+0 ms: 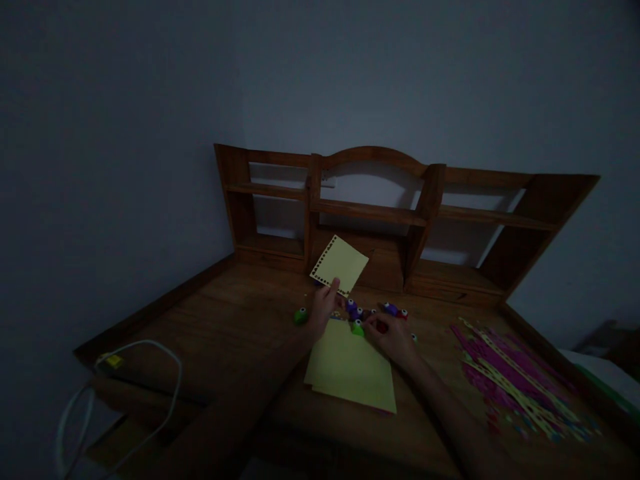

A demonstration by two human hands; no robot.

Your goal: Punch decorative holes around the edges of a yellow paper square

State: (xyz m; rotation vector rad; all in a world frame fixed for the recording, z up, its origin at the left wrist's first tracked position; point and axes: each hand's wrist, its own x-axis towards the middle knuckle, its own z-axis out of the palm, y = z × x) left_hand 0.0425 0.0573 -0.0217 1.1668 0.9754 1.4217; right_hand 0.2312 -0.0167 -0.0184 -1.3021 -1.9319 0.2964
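My left hand (324, 308) pinches the lower corner of a small yellow paper square (340, 264) and holds it up above the desk; a row of punched holes runs along its left edge. My right hand (393, 335) rests on the desk with its fingers closed around a small red punch (382, 326), partly hidden. Several small craft punches lie around the hands: a green one (301, 316) to the left, another green one (357, 327) between the hands, purple ones (391, 309) behind. A stack of yellow paper sheets (350, 367) lies under my right hand.
The wooden desk (235, 333) has a shelf hutch (380, 213) at the back against a white wall. A heap of pink and yellow punched paper strips (510, 373) lies at the right. A white cable (150, 373) with a yellow tag loops over the left corner.
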